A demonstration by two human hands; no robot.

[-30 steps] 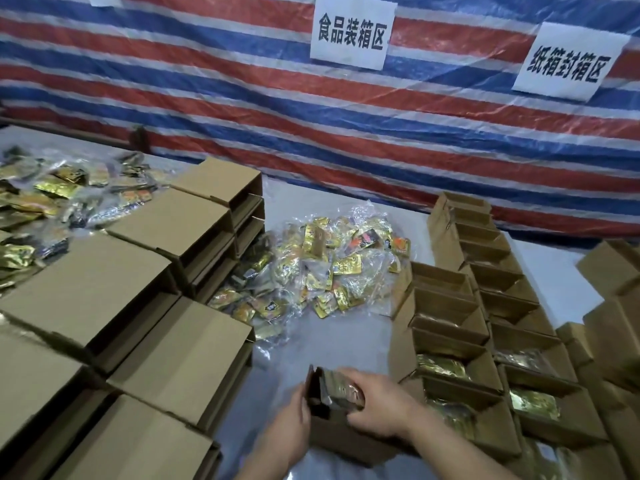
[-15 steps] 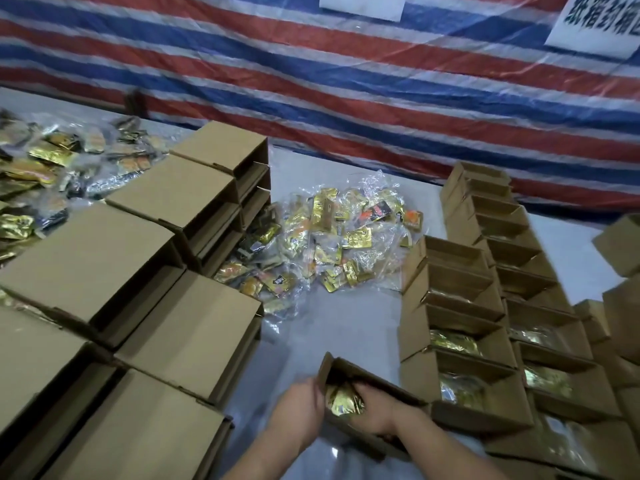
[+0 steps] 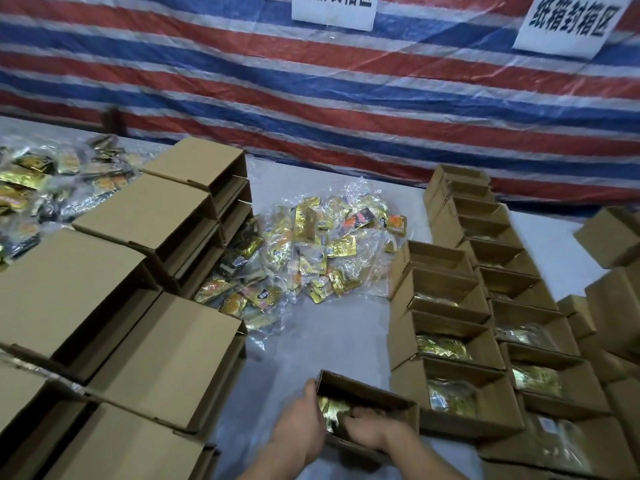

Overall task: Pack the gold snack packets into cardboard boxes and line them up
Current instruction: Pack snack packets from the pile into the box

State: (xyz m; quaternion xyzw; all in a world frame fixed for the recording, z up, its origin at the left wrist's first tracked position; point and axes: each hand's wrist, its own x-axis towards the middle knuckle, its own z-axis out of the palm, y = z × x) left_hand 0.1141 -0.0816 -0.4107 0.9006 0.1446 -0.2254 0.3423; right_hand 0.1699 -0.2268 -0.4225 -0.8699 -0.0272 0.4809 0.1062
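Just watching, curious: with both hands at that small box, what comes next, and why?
Probably slide the box right, against the row of filled boxes. Gold packets already lie inside under the right hand, the left hand steadies its end, and it sits apart from the row.

A bare lane of surface point(image 3: 339, 337) runs from the near edge up to the heap of packets point(image 3: 311, 258). Stacked boxes point(image 3: 138, 289) wall its left side; 2 rows of open boxes point(image 3: 485, 306) wall its right.

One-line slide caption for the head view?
Both bare hands settle gold foil snack packets into an open brown cardboard box.
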